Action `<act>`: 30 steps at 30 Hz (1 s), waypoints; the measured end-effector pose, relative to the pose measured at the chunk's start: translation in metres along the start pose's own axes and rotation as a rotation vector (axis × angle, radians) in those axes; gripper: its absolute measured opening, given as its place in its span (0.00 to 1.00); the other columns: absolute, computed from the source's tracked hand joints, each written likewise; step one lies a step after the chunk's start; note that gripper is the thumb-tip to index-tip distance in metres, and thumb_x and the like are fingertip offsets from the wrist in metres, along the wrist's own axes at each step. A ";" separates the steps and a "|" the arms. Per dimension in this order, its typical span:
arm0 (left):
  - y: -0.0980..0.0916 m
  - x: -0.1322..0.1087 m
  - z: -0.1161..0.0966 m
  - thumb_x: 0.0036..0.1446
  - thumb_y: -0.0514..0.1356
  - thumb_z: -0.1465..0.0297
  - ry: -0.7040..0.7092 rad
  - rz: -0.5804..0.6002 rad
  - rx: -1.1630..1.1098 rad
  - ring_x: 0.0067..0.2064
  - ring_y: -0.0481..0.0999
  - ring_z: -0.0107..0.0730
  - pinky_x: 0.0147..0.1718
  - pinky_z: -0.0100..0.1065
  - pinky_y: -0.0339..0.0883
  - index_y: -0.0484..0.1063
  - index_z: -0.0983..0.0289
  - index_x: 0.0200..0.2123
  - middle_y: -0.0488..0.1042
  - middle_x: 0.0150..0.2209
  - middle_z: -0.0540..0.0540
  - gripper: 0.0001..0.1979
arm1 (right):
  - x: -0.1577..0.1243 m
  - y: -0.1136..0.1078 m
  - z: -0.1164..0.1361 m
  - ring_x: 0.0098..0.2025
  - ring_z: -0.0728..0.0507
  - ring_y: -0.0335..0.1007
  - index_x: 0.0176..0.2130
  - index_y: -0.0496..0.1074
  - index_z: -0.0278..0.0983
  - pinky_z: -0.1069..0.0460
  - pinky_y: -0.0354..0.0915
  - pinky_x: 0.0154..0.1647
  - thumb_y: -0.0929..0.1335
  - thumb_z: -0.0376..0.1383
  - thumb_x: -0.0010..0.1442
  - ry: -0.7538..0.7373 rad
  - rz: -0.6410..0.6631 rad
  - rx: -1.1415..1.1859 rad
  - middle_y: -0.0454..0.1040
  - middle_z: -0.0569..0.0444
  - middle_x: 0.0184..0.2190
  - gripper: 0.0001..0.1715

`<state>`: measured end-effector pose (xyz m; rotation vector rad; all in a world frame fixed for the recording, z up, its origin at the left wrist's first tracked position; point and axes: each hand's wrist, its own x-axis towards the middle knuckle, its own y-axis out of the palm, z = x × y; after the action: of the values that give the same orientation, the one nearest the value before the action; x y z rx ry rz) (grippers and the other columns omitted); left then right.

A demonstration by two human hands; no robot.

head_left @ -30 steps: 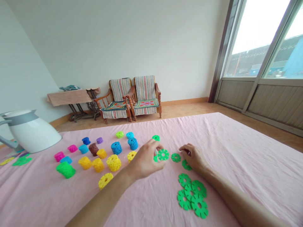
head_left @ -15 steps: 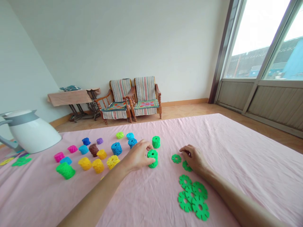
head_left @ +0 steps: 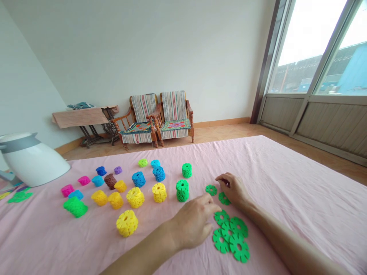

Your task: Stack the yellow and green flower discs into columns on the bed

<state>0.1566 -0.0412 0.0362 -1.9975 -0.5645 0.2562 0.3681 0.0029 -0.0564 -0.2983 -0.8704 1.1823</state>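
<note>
Loose green flower-shaped discs [head_left: 239, 247] lie overlapping at the front right. My left hand [head_left: 196, 219] hovers at their left edge, fingers apart and holding nothing. A taller green stack [head_left: 182, 190] stands just beyond it, with another green stack [head_left: 187, 170] farther back. Beside a single green disc [head_left: 211, 190] rests my right hand [head_left: 231, 187], its fingers curled together; whatever they hold, if anything, is hidden. One more green disc [head_left: 224, 198] lies partly by its palm.
Yellow stacks [head_left: 127, 223] and several blue, pink, brown and purple ones stand on the left of the pink cloth [head_left: 272, 172]. A white jug [head_left: 36, 160] is at the far left. Two chairs [head_left: 174, 114] stand beyond the table.
My left hand has let go of the nearer green stack and moved right and toward me, to the loose discs. My right hand has barely moved. The view has shifted slightly.
</note>
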 end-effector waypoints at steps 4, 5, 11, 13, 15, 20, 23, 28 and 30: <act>0.007 0.015 0.003 0.48 0.59 0.77 0.105 0.062 0.100 0.46 0.69 0.41 0.45 0.37 0.66 0.70 0.59 0.45 0.69 0.45 0.55 0.19 | 0.000 0.000 0.000 0.24 0.48 0.65 0.32 0.76 0.37 0.53 0.62 0.28 0.61 0.31 0.53 -0.006 -0.007 0.007 0.72 0.54 0.25 0.14; 0.007 0.020 0.003 0.48 0.59 0.76 0.116 0.082 0.134 0.45 0.70 0.42 0.43 0.37 0.67 0.70 0.60 0.42 0.69 0.43 0.56 0.16 | 0.000 0.000 -0.001 0.24 0.48 0.65 0.32 0.76 0.37 0.53 0.62 0.28 0.61 0.31 0.53 -0.007 -0.007 0.009 0.72 0.54 0.25 0.14; 0.005 0.041 0.001 0.43 0.62 0.71 0.114 0.164 0.288 0.36 0.71 0.43 0.30 0.37 0.68 0.66 0.61 0.32 0.68 0.34 0.56 0.10 | 0.001 0.001 -0.004 0.25 0.47 0.66 0.31 0.76 0.36 0.53 0.62 0.28 0.61 0.31 0.52 -0.010 -0.001 0.012 0.72 0.53 0.25 0.14; 0.006 0.043 -0.001 0.41 0.63 0.71 0.096 0.145 0.287 0.35 0.71 0.43 0.29 0.37 0.67 0.64 0.60 0.30 0.68 0.33 0.54 0.12 | 0.001 0.001 -0.004 0.25 0.47 0.67 0.31 0.76 0.36 0.53 0.62 0.28 0.62 0.31 0.52 -0.008 0.001 0.012 0.72 0.53 0.25 0.14; 0.008 0.042 -0.002 0.40 0.64 0.70 0.083 0.119 0.274 0.35 0.71 0.43 0.29 0.37 0.67 0.63 0.59 0.29 0.67 0.32 0.54 0.13 | 0.001 0.000 -0.004 0.25 0.47 0.67 0.32 0.76 0.36 0.53 0.63 0.29 0.61 0.31 0.53 -0.010 0.005 0.012 0.73 0.53 0.26 0.14; -0.003 0.026 0.001 0.38 0.61 0.76 0.016 0.022 0.185 0.38 0.70 0.42 0.34 0.36 0.66 0.63 0.60 0.34 0.68 0.36 0.54 0.16 | 0.000 -0.003 0.002 0.25 0.48 0.67 0.32 0.76 0.36 0.53 0.62 0.28 0.61 0.31 0.54 -0.013 0.016 0.007 0.73 0.52 0.27 0.14; -0.028 0.014 0.008 0.39 0.58 0.78 -0.028 -0.057 0.117 0.40 0.69 0.38 0.38 0.34 0.65 0.65 0.60 0.37 0.67 0.37 0.52 0.18 | -0.001 -0.004 0.006 0.25 0.48 0.67 0.32 0.76 0.36 0.53 0.62 0.29 0.61 0.31 0.54 -0.009 0.020 0.000 0.73 0.52 0.27 0.15; -0.069 0.001 0.031 0.40 0.57 0.76 -0.151 -0.170 0.137 0.38 0.68 0.35 0.36 0.33 0.64 0.66 0.62 0.38 0.67 0.37 0.52 0.17 | -0.001 -0.003 0.006 0.25 0.48 0.67 0.32 0.76 0.36 0.52 0.61 0.29 0.61 0.31 0.54 -0.001 0.016 -0.009 0.73 0.52 0.27 0.15; -0.077 -0.002 0.042 0.41 0.58 0.75 -0.181 -0.180 0.167 0.37 0.68 0.34 0.36 0.33 0.63 0.67 0.63 0.38 0.66 0.36 0.51 0.17 | -0.001 -0.002 0.004 0.25 0.48 0.67 0.32 0.76 0.36 0.52 0.61 0.28 0.61 0.31 0.54 -0.001 0.016 -0.010 0.73 0.53 0.27 0.14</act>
<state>0.1164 0.0203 0.0839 -1.7611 -0.8071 0.3641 0.3662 0.0002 -0.0528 -0.3135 -0.8762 1.1933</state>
